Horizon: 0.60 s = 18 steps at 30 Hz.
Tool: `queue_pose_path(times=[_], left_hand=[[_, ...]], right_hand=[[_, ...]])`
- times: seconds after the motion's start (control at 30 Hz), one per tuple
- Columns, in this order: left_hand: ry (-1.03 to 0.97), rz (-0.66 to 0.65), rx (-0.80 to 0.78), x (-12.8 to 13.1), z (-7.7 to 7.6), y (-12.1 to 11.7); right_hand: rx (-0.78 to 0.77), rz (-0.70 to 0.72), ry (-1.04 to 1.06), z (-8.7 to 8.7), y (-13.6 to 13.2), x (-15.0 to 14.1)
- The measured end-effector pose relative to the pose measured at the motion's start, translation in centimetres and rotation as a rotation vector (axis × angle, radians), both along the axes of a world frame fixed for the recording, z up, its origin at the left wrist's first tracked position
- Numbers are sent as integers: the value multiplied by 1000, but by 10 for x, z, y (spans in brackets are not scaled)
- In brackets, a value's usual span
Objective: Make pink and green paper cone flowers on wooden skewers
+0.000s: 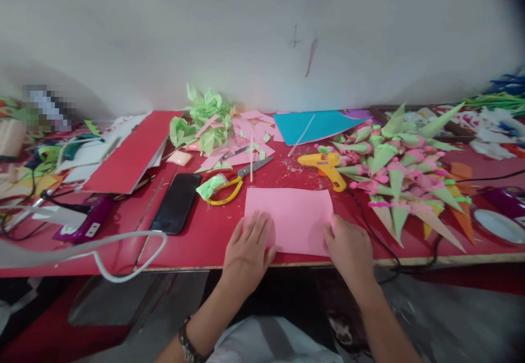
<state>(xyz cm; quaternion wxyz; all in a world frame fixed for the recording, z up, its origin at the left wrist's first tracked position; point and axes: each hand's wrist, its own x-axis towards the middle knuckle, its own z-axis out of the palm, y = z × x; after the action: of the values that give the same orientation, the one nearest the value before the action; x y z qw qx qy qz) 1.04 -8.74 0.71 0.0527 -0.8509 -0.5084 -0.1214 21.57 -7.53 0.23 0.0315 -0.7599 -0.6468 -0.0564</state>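
Observation:
A pink sheet of paper [301,221] lies on the red table near its front edge. My left hand [250,243] rests flat on the sheet's left side, fingers stretched out. At the right edge, my right hand [348,245] has its fingers curled and grips the paper between thumb and fingers. Just beyond the sheet are yellow-handled scissors [229,191] with a crumpled light green piece on the handles, and a thin wooden stick [251,160]. A yellow glue gun [326,167] lies behind the sheet's right corner.
Many green and pink paper cones [396,177] are heaped on the right. A black phone [175,203] and red board [131,152] lie left. Crumpled green paper [209,114], pink scraps and a blue sheet [315,129] line the wall. A white cable [135,235] loops over the table edge.

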Motion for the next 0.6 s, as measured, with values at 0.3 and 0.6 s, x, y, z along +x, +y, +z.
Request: queue_pose_path(times=[0.3,0.6], left_hand=[[-22,-2,-163,8,-8,2],[-64,1,-151,6,-10,0]], right_hand=[[-10,-10,23,4,0,-2],[-2,-2,28,2,0,-1]])
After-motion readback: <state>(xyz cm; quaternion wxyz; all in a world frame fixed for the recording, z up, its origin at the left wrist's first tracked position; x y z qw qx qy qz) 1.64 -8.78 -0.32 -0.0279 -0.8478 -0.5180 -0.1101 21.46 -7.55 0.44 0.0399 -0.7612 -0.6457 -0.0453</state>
